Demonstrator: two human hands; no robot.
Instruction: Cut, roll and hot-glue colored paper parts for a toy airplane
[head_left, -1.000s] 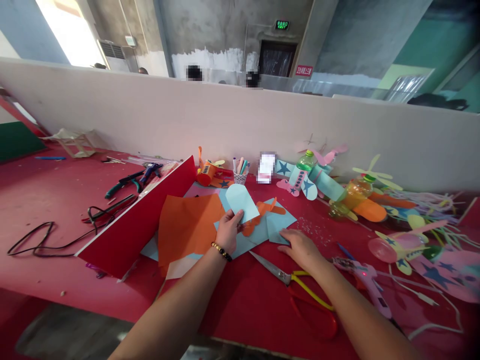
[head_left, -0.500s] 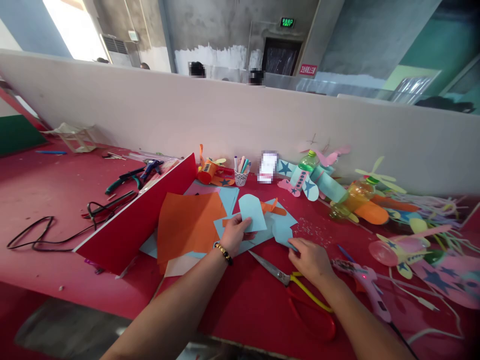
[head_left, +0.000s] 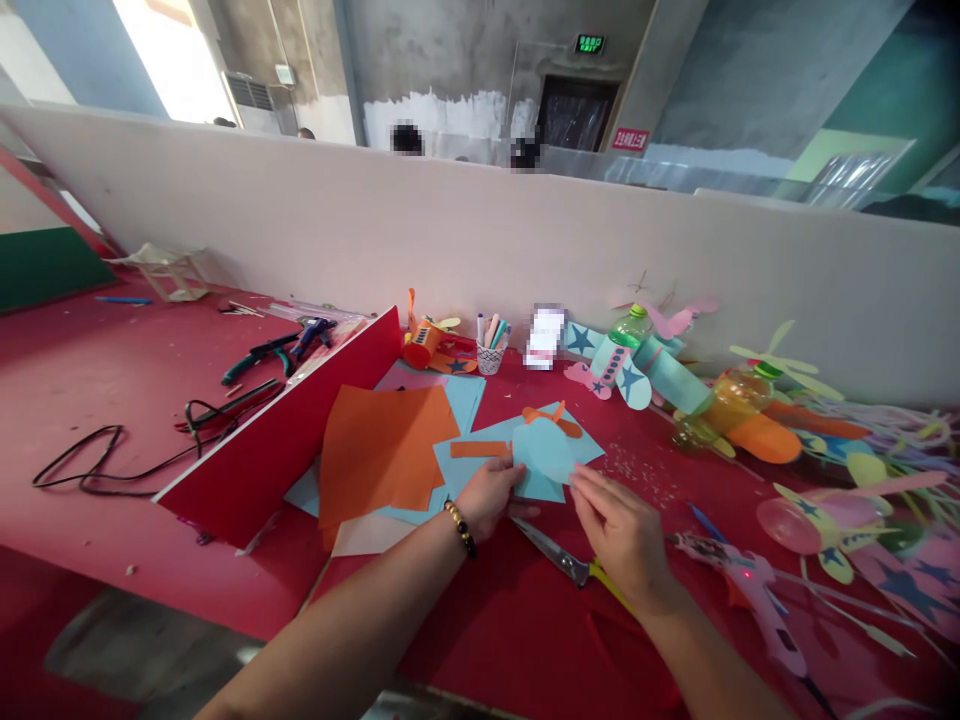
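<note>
Red tabletop (head_left: 480, 630) is stretching below a pale partition (head_left: 337, 220), with assembled-looking bottle planes (head_left: 615, 362) resting at right. Between the hands, rounded light-blue paper pieces (head_left: 544, 452) are overlapping — apparently cut, not yet fastened. Left hand (head_left: 487, 495) and right hand (head_left: 626, 530) are pinching opposite edges, fingertips together. Beyond, a patterned cup (head_left: 490, 360) is holding markers (head_left: 491, 328) — upright.

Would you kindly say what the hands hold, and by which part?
Light-blue paper: the left hand pinches its left edge, the right hand its right edge.
</note>
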